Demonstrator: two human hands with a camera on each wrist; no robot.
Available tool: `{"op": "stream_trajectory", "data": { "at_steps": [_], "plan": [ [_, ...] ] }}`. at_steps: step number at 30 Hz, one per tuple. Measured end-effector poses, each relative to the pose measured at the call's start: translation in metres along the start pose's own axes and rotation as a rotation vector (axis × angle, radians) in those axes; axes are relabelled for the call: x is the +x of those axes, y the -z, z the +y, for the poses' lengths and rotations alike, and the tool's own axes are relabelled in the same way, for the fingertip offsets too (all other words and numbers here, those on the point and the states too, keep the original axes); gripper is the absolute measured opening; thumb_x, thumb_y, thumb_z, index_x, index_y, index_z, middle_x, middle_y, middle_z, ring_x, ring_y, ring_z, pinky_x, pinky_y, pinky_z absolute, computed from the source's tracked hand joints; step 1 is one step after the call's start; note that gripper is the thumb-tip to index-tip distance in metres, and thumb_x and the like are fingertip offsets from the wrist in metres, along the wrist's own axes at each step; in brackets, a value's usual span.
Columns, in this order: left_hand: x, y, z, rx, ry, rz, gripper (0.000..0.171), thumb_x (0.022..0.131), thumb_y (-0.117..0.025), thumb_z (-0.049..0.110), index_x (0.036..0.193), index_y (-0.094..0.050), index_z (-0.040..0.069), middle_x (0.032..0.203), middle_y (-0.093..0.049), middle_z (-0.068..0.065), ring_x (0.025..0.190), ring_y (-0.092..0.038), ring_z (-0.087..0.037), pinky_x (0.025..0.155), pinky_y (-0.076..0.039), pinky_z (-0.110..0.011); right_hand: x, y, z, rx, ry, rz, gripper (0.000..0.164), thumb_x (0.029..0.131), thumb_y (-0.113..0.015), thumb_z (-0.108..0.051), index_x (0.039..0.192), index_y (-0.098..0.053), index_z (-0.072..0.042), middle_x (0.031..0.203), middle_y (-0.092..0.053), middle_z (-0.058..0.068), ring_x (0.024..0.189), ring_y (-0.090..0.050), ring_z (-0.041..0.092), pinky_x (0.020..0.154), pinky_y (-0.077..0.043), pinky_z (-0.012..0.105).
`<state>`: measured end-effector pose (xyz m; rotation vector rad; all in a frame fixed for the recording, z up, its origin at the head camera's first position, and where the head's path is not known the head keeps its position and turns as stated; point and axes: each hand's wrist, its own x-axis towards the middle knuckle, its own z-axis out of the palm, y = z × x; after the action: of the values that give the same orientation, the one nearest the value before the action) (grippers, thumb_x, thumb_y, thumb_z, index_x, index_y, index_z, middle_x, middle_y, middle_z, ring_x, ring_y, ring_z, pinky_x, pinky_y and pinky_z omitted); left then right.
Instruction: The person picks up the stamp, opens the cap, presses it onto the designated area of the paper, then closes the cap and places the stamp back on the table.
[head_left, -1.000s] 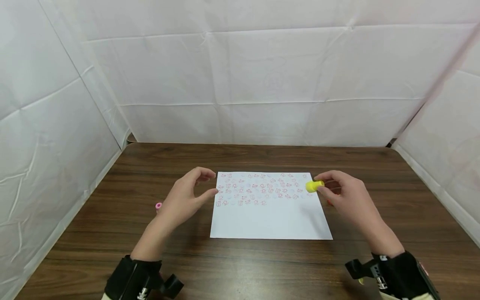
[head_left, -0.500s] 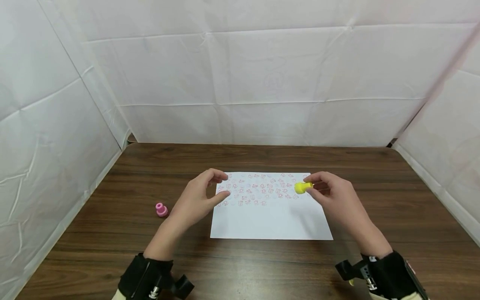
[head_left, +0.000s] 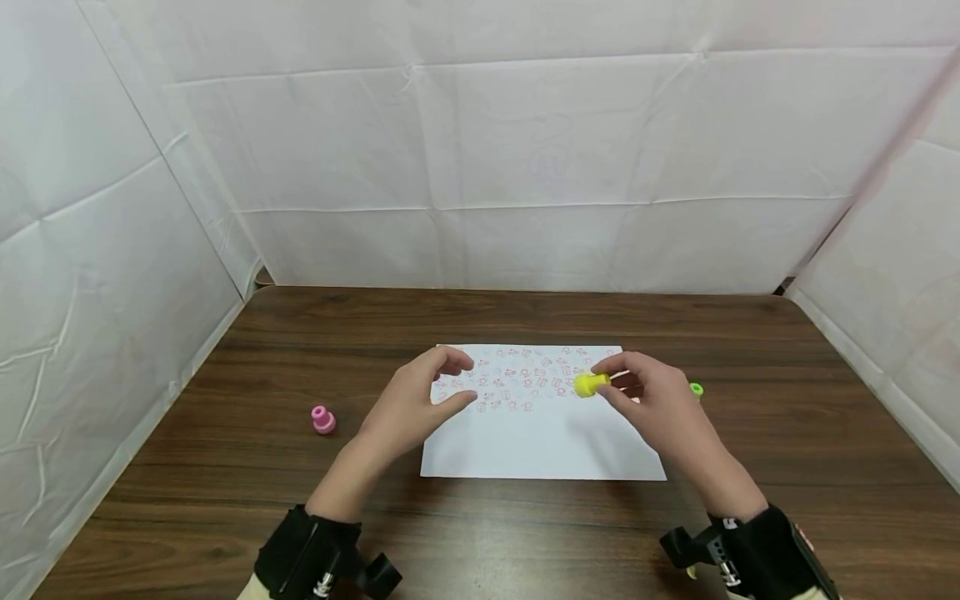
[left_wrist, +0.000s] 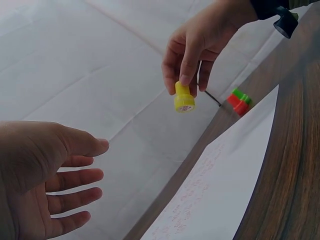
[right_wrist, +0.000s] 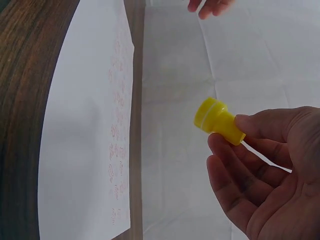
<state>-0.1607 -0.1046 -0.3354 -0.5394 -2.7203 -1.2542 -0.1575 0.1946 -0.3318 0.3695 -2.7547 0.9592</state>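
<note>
Right hand (head_left: pixel 656 408) pinches a yellow toy stamp (head_left: pixel 591 384) by its narrow handle, raised above the red-printed paper (head_left: pixel 532 446); left hand (head_left: pixel 411 404), holding nothing, fingers relaxed, lies near the paper's left side. Likely hazards: a loose pinch could drop the stamp; unsecured paper could slip under contact, smearing a print.

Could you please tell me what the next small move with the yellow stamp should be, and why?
I would probably bring the left hand in to grip the wide end of the yellow stamp. The right hand pinches its narrow end above the paper, the wide end faces the left hand, which holds nothing, and a pale line round that end may be a cap's seam.
</note>
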Motion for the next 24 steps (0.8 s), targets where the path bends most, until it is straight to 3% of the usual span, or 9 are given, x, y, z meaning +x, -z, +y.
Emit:
{"op": "stream_trajectory", "data": {
  "at_steps": [24],
  "plan": [
    [-0.002,-0.015,0.000,0.005,0.012,-0.035,0.031,0.089,-0.076,0.018,0.117,-0.064,0.015,0.120,-0.068,0.000,0.118,-0.064,-0.019,0.108,-0.047,-0.041,-0.001,-0.011,-0.004,0.012,0.008,-0.040,0.023,0.088,-0.074,-0.007,0.110,-0.069,-0.008,0.107,-0.073,0.010,0.090,-0.070,0.022,0.082,-0.061,0.042]
  ]
}}
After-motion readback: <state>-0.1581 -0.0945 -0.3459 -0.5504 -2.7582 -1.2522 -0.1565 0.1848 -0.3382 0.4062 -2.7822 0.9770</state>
